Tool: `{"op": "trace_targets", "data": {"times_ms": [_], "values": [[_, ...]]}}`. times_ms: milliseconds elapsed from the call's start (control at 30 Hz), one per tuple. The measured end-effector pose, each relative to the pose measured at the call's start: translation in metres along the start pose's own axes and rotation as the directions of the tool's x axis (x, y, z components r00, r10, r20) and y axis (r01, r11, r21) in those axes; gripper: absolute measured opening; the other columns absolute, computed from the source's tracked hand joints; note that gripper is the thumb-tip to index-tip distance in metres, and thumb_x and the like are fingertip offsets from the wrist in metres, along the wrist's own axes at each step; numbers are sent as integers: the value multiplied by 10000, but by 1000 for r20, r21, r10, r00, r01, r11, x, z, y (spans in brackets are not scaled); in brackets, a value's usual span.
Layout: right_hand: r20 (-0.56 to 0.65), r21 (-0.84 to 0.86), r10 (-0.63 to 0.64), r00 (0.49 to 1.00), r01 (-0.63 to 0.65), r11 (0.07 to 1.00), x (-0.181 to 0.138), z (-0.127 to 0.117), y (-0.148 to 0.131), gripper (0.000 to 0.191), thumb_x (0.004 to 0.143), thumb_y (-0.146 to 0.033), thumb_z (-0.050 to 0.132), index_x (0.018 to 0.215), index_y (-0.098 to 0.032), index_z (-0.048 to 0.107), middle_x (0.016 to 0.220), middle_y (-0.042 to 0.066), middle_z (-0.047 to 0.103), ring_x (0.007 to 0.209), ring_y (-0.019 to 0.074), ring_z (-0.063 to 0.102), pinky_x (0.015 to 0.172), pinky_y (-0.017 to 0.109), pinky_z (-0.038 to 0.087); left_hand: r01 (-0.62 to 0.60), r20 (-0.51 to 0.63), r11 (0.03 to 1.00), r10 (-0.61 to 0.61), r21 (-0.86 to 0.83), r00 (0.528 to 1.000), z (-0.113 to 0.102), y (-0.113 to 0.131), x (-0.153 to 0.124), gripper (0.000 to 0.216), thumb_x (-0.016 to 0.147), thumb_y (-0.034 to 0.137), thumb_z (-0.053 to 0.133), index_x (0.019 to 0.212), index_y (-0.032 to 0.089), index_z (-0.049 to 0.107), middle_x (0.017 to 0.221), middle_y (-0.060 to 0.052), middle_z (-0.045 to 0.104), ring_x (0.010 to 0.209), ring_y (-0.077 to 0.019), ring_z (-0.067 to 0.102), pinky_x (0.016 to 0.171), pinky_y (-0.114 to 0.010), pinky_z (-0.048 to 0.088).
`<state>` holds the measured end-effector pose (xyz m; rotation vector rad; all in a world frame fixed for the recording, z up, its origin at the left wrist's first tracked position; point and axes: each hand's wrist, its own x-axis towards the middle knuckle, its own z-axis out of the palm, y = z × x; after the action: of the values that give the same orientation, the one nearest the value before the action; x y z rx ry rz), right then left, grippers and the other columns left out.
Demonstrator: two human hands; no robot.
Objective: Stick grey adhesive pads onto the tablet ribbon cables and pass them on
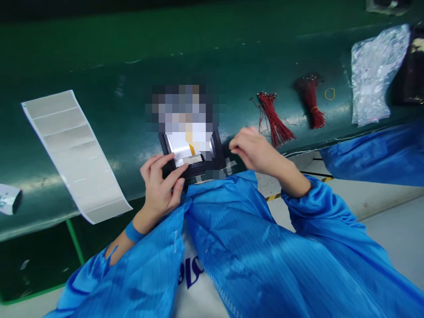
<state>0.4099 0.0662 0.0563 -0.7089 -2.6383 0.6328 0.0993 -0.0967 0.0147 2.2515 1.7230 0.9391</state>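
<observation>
A black frame [217,152] lies on the green table in front of me, holding a shiny silver panel [179,143] with a strip of amber tape [191,148]. The far part of it is blurred out. My left hand [162,183] rests at the near left edge, fingers apart, their tips touching the panel and frame. Right of the frame, my right hand [253,150] hovers with its fingers curled together. Whatever it may pinch is too small or hidden to make out. Near it lies a loose bundle of thin red wires [276,121].
A sheet of silvery labels [74,154] lies at the left. On the right are a second red wire bundle [312,104], a yellow rubber band [329,94] and a clear plastic bag [374,75]. Blue fabric [380,152] hangs by the table edge.
</observation>
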Motion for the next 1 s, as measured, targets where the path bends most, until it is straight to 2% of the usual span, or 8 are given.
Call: {"op": "trace_targets", "data": {"times_ms": [67,167,267,500,633,867,933,1000], "values": [[74,12,-87,993,86,996,12,11,-14,214,1124,-180,431,1194,-190,633,991,80,701,935,232,531,853,365,355,-16,-16,999,16,-34,1000,4,8,9,361,1032,288,608,1361,279,756,1535,-155,576,1453,-394,459,1196,-630,396],[145,-14,-158,977,162,987,25,25,-24,271,1152,-220,420,1096,-165,679,974,92,723,949,235,510,848,363,327,-26,-32,999,24,-45,999,9,14,16,350,1037,279,612,1360,278,747,1523,-150,583,1444,-378,465,1191,-611,403],[157,-68,-169,973,181,981,30,31,-25,313,1156,-241,424,999,-165,684,934,90,715,925,237,485,831,373,292,-12,-38,1000,11,-27,999,11,16,16,321,1052,286,599,1332,257,752,1508,-158,585,1440,-370,455,1191,-603,408],[161,-157,-172,972,197,968,31,33,-22,301,1152,-223,408,992,-174,658,924,81,693,910,238,456,834,369,277,-22,-37,999,21,-33,999,15,18,10,312,1052,284,593,1315,240,755,1514,-165,589,1439,-379,461,1173,-607,428],[174,-147,-171,970,197,969,32,33,-22,269,1138,-208,429,991,-173,651,932,88,690,918,244,449,833,375,274,-40,-45,999,38,-34,998,15,18,11,305,1047,268,602,1307,229,756,1515,-166,591,1441,-372,460,1176,-590,432],[202,-29,-98,974,107,994,32,33,-21,253,1127,-223,418,999,-181,632,944,95,682,929,246,486,840,397,308,16,-2,999,-16,-38,1000,16,17,9,302,1041,302,598,1287,255,767,1506,-154,604,1440,-377,461,1184,-620,431],[152,112,-51,987,34,993,32,29,-20,232,1120,-253,425,976,-207,602,935,82,669,914,238,503,836,401,341,38,3,998,-37,-44,999,15,17,9,293,1037,306,603,1269,256,773,1490,-154,613,1429,-378,471,1178,-623,434],[13,371,82,997,-80,925,35,18,-20,229,1128,-354,443,970,-238,562,905,52,638,853,216,519,801,391,390,49,-10,996,-50,-72,999,14,18,12,279,1033,295,614,1255,250,776,1475,-155,621,1416,-379,485,1173,-626,434]]}}
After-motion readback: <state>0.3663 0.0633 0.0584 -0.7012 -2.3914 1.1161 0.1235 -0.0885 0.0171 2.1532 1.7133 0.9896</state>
